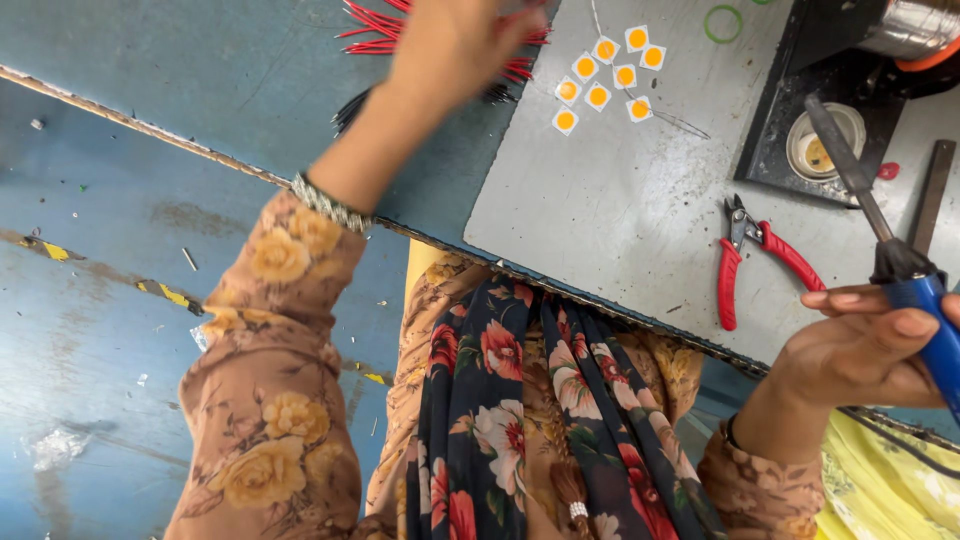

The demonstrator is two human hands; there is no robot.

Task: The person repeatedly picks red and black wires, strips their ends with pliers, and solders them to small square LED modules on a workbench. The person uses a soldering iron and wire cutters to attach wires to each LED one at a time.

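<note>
The right hand (860, 355) is closed around the blue handle of a soldering iron (880, 235), thumb on top and fingers wrapped under it, holding it just off the near edge of the bench with the dark shaft slanting up and away over the grey sheet (620, 200). The tip of the iron sits above a small round tin (822, 150) that rests on a black tray (775, 130) toward the far right corner of the bench.

The left hand (450, 45) is stretched out to the far edge of the bench, over a bundle of red wires (375, 30). It is blurred, and I cannot tell whether it has closed on the wires or only touches them. Just nearer than the red ones, a few black wires (350, 108) fan out beside the wrist, which carries a beaded bangle (328, 205).

On the grey sheet, near its far edge, lies a cluster of small white squares with orange centres (605, 75), some touching one another. A pair of red-handled pliers (750, 260) lies close to the near edge of the bench, just beside the right hand but apart from it. A green ring (722, 22) lies at the far edge, and a dark flat bar (930, 195) lies along the right edge.
</note>
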